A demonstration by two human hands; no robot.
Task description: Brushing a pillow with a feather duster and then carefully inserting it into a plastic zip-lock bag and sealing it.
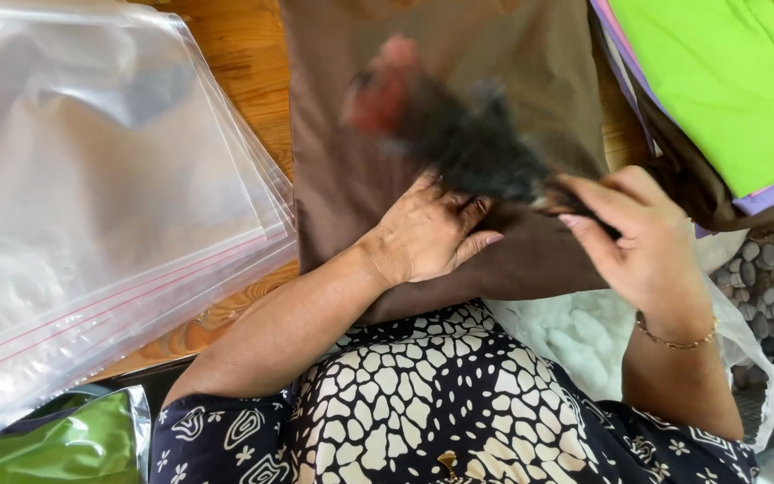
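Brown cloth [459, 116] lies across the wooden table [244, 63] & my lap; my left hand [427, 235] rests on it, fingers loosely spread. My right hand [642, 237] pinches a blurred dark feathery brush [472, 143] w/ reddish tip over the cloth. Clear zip bags [91, 197] stacked at left, green fabric [718, 81] at right

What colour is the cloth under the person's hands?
Plain brown: the cloth shows best in the head view, lying on the wooden table.
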